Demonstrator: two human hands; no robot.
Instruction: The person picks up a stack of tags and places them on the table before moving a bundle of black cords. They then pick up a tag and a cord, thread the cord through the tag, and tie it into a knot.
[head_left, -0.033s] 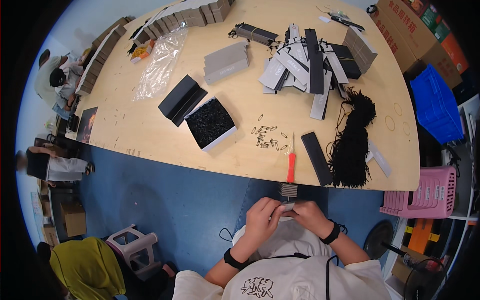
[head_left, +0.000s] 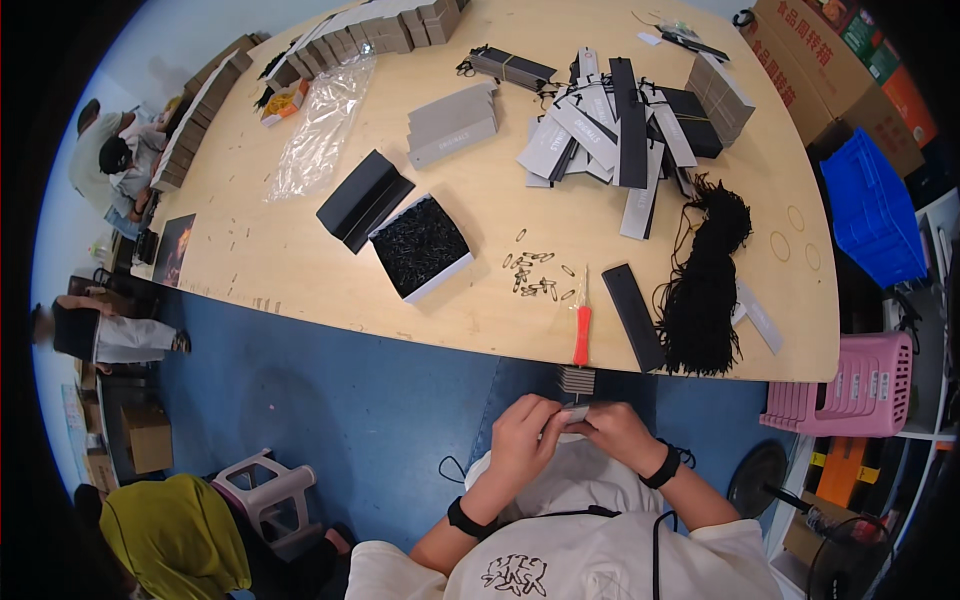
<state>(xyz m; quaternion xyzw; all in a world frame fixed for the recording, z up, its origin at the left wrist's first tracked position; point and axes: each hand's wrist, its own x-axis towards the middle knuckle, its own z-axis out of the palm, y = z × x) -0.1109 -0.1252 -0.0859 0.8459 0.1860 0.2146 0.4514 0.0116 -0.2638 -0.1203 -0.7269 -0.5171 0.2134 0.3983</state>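
Note:
Close to my body, just off the table's front edge, my left hand [head_left: 524, 434] and my right hand [head_left: 618, 436] are closed around a small grey card tag [head_left: 576, 412]. Fingers cover most of it. Right beyond them sits a ridged stack of grey tags [head_left: 577, 380], partly under the table edge; what supports it is hidden. On the table ahead lies an awl with a red handle [head_left: 582, 340]. Beside it are scattered small metal clasps [head_left: 538, 288], a long black tag [head_left: 633, 318] and a thick bundle of black cords [head_left: 706, 285].
A box of small black pieces [head_left: 420, 248] stands mid-table, near a stack of grey cards [head_left: 453, 125]. A heap of strung tags [head_left: 600, 130] lies at the back right. A pink plastic stool [head_left: 850, 385] and blue crate [head_left: 872, 205] are at right. Other people sit and stand at left.

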